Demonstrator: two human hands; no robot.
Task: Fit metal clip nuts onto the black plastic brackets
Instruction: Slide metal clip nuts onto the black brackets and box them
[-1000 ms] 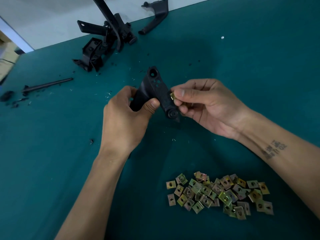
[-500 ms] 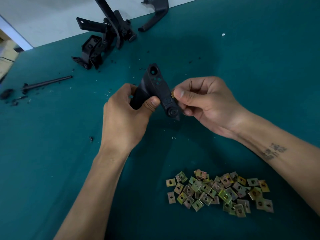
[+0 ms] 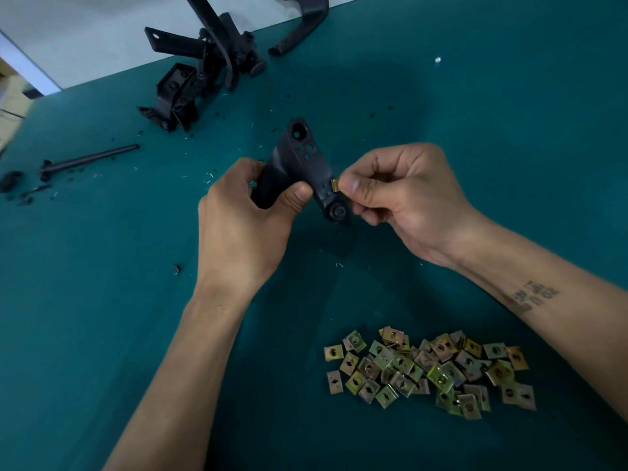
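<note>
In the head view, a black plastic bracket [image 3: 307, 164] is held above the green table [image 3: 509, 130] at the centre of the frame. It is gripped by the left hand [image 3: 244, 226], whose fingers are curled round its lower left limb, with the thumb pressed across the front. The bracket's flat perforated face is turned upward, apparently so that the edge toward the right of the frame is left free and steady for fitting.

A single metal clip nut [image 3: 335, 185] is pinched between the thumb and forefinger of the right hand [image 3: 404, 202], the other fingers being curled in beneath. The nut is set against the bracket's right-hand edge, just above the round boss at the lower end. It appears to be partly pushed on; how far it is seated cannot be told.

No container is seen. The supply of loose clip nuts [image 3: 431, 368] is kept as a flat heap directly on the table at the lower right of the frame, near the right forearm, probably for a short reach.

At the upper left, a stack of black brackets [image 3: 200, 76] is laid near the table's far edge, and another curved black part [image 3: 302, 28] lies at the top centre. A black rod [image 3: 88, 159] and dark scraps are scattered at the left edge.
</note>
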